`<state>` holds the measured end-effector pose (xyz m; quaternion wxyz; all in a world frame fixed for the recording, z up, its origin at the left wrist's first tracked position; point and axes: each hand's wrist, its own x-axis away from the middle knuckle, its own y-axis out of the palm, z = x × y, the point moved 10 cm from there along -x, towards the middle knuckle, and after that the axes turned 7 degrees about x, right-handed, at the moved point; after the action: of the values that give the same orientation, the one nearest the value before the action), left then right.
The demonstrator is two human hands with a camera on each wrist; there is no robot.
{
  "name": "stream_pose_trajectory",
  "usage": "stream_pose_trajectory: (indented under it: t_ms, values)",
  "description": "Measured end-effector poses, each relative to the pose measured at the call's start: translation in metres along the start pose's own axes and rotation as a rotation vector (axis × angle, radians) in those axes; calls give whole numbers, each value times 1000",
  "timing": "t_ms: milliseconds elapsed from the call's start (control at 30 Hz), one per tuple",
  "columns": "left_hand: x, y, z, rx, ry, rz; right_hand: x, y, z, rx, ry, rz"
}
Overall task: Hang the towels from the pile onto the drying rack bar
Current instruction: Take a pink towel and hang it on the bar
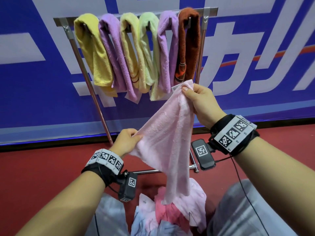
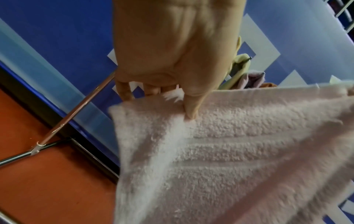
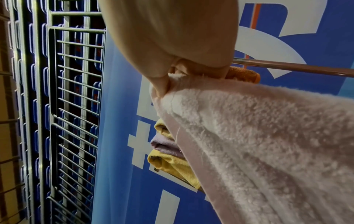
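So the person has a pale pink terry towel (image 1: 167,133) stretched out in the air between both hands, right in front of the chrome drying rack (image 1: 102,106). The right hand (image 1: 202,103) is up higher and pinches one corner of it, thumb on top, right by a little white label sewn at the edge. The left hand (image 1: 127,141) is lower and off to the side, pinching the other corner between thumb and curled fingers; from the left wrist view you can see the thumb (image 2: 191,104) pressed into the pile of the fabric. The rest of the towel hangs down in a long point, and its tip touches the heap of pink, hot pink and light blue towels (image 1: 172,217) sitting between the person's knees.

The rack's top bar (image 1: 208,10) already carries six folded towels side by side: mustard yellow (image 1: 92,50), lilac (image 1: 113,53), pale yellow (image 1: 131,51), light green (image 1: 150,48), another lilac one (image 1: 166,48) and a rust brown one (image 1: 189,45) at the right end. The pink towel is held below and in front of the brown one, not on the bar. Behind it all is a big blue banner with white lettering (image 1: 255,53), and the floor is red (image 1: 42,167).
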<state>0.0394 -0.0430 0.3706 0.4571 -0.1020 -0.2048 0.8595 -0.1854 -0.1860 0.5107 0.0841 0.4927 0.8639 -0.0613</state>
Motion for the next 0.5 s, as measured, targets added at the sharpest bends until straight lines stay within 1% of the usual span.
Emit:
stream_pose_trajectory:
  t_ms: [133,300,400,500]
  values:
    - [-2,-24,7,47,42,109,-3,-28,2,1,-1,122]
    - [-8,-50,12,57,100,234,-8,-53,10,73,-4,237]
    - [-8,-66,12,55,114,320,-10,-67,18,84,11,296]
    - [-6,-78,16,76,115,378,-11,-82,23,137,31,353]
